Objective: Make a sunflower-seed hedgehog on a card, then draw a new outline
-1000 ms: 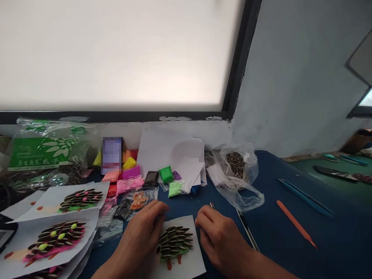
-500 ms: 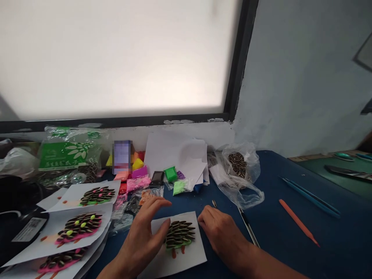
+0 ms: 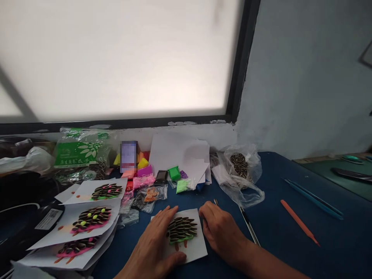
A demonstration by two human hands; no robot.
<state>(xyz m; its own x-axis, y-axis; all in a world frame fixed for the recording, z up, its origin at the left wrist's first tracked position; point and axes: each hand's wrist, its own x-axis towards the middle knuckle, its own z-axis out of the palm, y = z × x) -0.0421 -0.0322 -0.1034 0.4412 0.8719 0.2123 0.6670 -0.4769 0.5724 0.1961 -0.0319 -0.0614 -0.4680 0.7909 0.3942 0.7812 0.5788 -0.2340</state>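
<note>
Your left hand (image 3: 155,244) rests over the sunflower-seed hedgehog (image 3: 182,231) sheet's left side.
Its thumb is spread from straight fingers, gripping nothing; the white paper (image 3: 200,251) lies on the blue bench (image 3: 270,182) between your hands. Your right hand (image 3: 221,226) curls beside it, contents impossible to tell.

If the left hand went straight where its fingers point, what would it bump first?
The left hand would probably meet the light green packet first; depth is unclear, so it might just miss it.
</note>
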